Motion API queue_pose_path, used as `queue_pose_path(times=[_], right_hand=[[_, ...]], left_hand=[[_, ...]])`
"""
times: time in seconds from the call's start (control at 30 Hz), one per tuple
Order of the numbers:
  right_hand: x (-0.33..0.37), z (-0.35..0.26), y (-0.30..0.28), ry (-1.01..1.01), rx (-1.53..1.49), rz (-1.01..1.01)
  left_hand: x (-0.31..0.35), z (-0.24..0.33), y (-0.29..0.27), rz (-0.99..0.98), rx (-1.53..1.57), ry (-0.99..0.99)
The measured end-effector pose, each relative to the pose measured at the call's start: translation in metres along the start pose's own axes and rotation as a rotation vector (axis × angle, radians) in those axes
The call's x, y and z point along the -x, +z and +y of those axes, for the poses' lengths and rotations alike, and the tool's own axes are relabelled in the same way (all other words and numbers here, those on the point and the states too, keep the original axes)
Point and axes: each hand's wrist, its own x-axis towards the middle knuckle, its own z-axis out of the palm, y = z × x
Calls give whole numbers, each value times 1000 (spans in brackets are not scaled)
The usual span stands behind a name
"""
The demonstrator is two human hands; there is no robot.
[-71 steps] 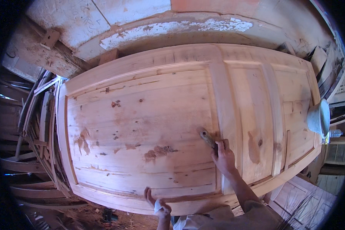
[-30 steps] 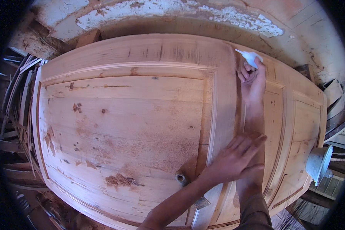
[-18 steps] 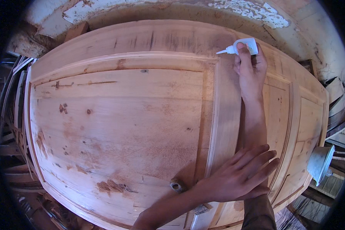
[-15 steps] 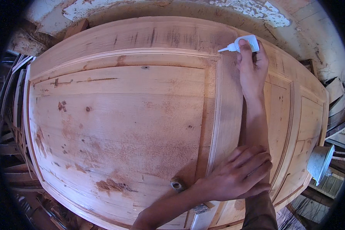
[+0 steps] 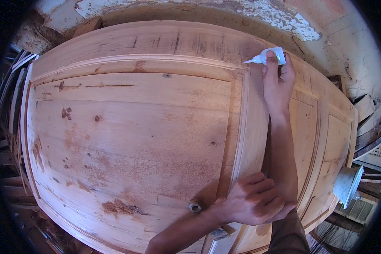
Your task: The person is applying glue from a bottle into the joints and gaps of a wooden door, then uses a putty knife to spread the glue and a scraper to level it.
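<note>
My right hand point(image 5: 278, 82) pinches a small white squeeze bottle point(image 5: 274, 56) with a long thin nozzle, like a glue bottle. Its tip points left, over the corner where the raised moulding point(image 5: 244, 91) of the wooden panel door point(image 5: 135, 127) meets. Lower down, my left hand point(image 5: 255, 200) is curled into a loose fist across my right forearm, with nothing visible in it. The palm side is hidden. Beside my left wrist lies a short brown cylinder point(image 5: 195, 207) with a hole in its end. Partly under the left forearm, a flat piece with a metallic look point(image 5: 220, 233) shows.
Dark knots, cracks and reddish-brown patches point(image 5: 122, 206) mark the door. A pale blue-grey container point(image 5: 347, 186) sits at its right edge. Behind the far edge rises a wall with flaking plaster point(image 5: 279, 17). Wood strips point(image 5: 17, 101) are stacked at the left.
The fingers of my left hand have curled in more, and that hand has shifted slightly left. My right hand still holds the bottle near the same corner. The view has shifted a little.
</note>
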Motion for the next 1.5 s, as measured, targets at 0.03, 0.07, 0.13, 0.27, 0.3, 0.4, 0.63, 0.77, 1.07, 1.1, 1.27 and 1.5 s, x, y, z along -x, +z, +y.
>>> queue_pose_path(times=[0.03,0.07,0.13,0.27,0.3,0.4,0.63,0.77,1.07,1.1,1.27,1.5], right_hand=[[0,1,0,0,21,7],[2,-1,1,3,11,2],[2,-7,2,50,-55,-21],[1,0,2,31,-76,-8],[1,-1,3,27,-59,-15],[0,2,0,4,-18,-15],[1,-5,3,-6,-26,-9],[-1,1,0,-5,27,-26],[1,-5,1,-8,18,-33],[1,-5,1,-1,21,-30],[1,-7,1,-6,26,-23],[0,-3,-1,-24,69,-32]], left_hand=[[-1,-1,1,4,4,2],[-3,1,0,3,14,-3],[-4,4,-1,-1,15,-11],[1,0,2,-29,-23,26],[2,-1,3,-28,-33,41],[0,0,6,4,-23,30],[-2,-1,1,-54,-50,41],[-2,0,1,-67,-52,34],[0,-1,4,-31,-36,32],[0,-1,4,-25,-31,34],[-2,-1,3,-28,-32,34],[-1,-1,6,-11,-12,37]])
